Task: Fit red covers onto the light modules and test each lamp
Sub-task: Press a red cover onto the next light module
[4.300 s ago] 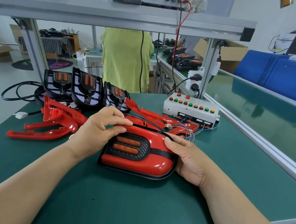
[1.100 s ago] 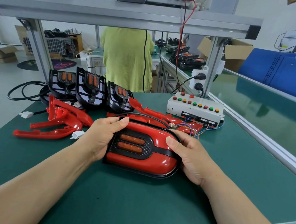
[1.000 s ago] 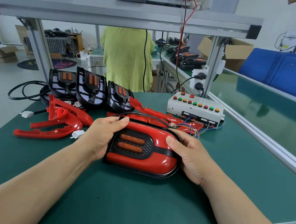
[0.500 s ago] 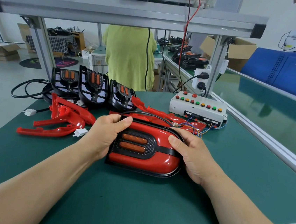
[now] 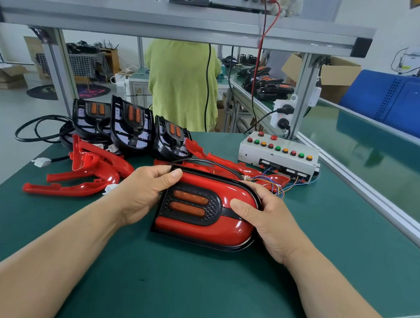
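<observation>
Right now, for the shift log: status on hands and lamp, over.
Left hand grips lamp at left end, right hand at right end. Red cover on. Loose covers lie left, tester box behind.

Hands, pair: left hand, right hand, both bare. Left forearm, right forearm: bare over full visible length. Thumbnails short, plain.

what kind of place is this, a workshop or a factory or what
Most likely a factory assembly line for vehicle lamps, judging by three things: a green workbench under a metal frame, a row of bare light modules beside loose red covers and one covered lamp, and a wired test box with coloured buttons.
</observation>
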Demonstrator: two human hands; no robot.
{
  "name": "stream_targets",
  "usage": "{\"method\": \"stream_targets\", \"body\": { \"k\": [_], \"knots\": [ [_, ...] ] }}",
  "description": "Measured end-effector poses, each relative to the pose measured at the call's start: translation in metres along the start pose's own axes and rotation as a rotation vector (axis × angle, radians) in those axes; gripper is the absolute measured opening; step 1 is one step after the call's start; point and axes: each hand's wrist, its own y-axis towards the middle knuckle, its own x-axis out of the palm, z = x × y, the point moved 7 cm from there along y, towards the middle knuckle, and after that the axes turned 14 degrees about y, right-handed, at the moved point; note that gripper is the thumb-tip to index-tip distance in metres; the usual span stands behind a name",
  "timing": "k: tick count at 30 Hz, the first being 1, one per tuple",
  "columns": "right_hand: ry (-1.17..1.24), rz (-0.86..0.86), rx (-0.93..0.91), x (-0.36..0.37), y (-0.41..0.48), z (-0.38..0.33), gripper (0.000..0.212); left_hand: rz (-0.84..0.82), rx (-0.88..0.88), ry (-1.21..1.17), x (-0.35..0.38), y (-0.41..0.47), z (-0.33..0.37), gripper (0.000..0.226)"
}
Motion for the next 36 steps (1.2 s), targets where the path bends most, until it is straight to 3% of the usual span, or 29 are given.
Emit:
{"method": "stream_targets", "body": {
  "k": [11,15,19,22,26,30,36],
  "knots": [
    [-0.006,0.028,-0.044,-0.001,-0.001,-0.002,0.035,0.118,-0.02,-0.013,0.001,0.002,-0.001,0.029],
    [0.026,0.006,-0.002,-0.001,0.001,-0.001,0.033,0.075,-0.025,-0.01,0.003,0.001,-0.003,0.043],
    [0.075,0.003,0.035,-0.006,0.003,0.002,0.047,-0.054,-0.085,-0.011,0.004,0.002,-0.007,0.066],
    [0.086,-0.014,0.036,-0.008,0.003,0.002,0.044,0.011,-0.154,-0.029,-0.008,0.008,-0.013,0.085],
    [0.078,-0.021,0.03,-0.006,0.003,0.0,0.041,0.095,-0.148,0.016,-0.02,0.011,-0.01,0.077],
    [0.05,-0.016,0.027,-0.006,0.003,0.0,0.053,0.135,-0.101,0.176,-0.027,0.015,0.012,0.063],
    [0.054,-0.015,0.045,-0.004,0.0,-0.001,0.061,0.016,-0.089,0.694,-0.009,0.034,0.046,0.051]
  ]
}}
